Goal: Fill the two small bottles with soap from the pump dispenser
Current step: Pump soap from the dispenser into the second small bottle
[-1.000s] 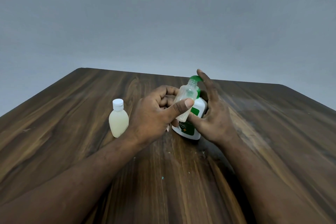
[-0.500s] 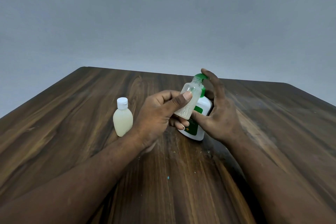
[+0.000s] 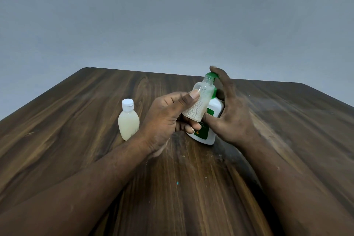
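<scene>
My left hand (image 3: 166, 119) grips a small clear uncapped bottle (image 3: 200, 101), tilted, with its open mouth right at the green pump head (image 3: 211, 75). Pale soap streaks coat the bottle's lower inside. Behind it stands the white pump dispenser (image 3: 208, 130) with a green label. My right hand (image 3: 232, 109) wraps the dispenser's right side, thumb on its front and a finger over the pump head. A second small bottle (image 3: 128, 120), full of pale soap and shut with a white cap, stands upright to the left of my left hand.
Everything sits on a dark wooden table (image 3: 76, 120) whose far edge runs just behind the dispenser. A plain grey wall rises beyond. Small specks of residue dot the wood near my wrists.
My left hand has raised the clear bottle so its mouth meets the pump nozzle. The pump head and my right finger sit higher than a second ago.
</scene>
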`<state>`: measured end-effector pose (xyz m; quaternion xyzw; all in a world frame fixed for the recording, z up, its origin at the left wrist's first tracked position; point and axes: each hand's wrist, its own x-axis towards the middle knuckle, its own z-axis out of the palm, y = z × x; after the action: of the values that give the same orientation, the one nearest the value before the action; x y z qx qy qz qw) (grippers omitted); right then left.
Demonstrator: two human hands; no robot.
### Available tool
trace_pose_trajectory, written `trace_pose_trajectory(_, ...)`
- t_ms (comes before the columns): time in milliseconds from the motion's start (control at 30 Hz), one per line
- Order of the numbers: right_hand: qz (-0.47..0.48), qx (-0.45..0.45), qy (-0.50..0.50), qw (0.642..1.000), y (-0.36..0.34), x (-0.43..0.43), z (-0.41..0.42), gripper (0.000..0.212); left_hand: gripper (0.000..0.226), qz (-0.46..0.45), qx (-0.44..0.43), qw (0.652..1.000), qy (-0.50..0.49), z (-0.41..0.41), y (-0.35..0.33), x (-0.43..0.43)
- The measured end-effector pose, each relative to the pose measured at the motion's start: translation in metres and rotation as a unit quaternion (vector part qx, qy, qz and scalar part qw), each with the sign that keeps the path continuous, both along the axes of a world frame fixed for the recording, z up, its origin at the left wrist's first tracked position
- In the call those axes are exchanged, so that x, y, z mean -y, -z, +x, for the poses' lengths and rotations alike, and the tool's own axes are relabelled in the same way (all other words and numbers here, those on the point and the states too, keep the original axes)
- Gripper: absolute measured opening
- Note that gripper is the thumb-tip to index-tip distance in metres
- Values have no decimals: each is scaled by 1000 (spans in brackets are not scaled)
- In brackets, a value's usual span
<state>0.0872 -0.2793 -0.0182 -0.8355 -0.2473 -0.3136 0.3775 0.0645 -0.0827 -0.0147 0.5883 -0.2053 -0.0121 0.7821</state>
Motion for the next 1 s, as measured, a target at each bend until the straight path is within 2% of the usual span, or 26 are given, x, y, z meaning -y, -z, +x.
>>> trace_pose_trajectory(533,39,-14,-1,999,1,-7,-3,92,54,-27,-11,999,29,3,2,-4)
trace_pose_trajectory(700,34,0,-6,999,1,-8,-3,91,47,-31,-22,998,43,3,2,-2)
trace_pose_trajectory(1000,6,20,20,1000,4,-7,-2,108,44,-43,-36,996,68,3,2,-2)
